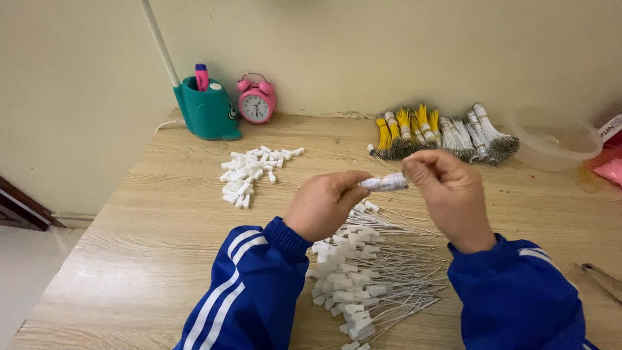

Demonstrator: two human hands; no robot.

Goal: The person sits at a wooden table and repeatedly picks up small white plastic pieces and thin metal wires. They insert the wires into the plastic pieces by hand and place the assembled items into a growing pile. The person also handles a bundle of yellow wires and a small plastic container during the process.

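Note:
My left hand (322, 204) and my right hand (449, 194) are raised over the wooden table (162, 259), both pinching a small paper-wrapped bundle (385, 183) held crosswise between them. Directly under my hands lies a spread of thin grey wires with white plastic connectors (363, 272) on their ends. A loose heap of white connectors (249, 174) rests to the left, apart from both hands. Tied bundles of yellow and white wires (440, 133) lie at the back, beyond my right hand.
A teal pen holder (207, 110) with a lamp stem and a pink alarm clock (256, 100) stand against the wall at the back left. A clear plastic bowl (557, 142) and a pink bag (609, 168) sit at the far right. The table's left edge drops to the floor.

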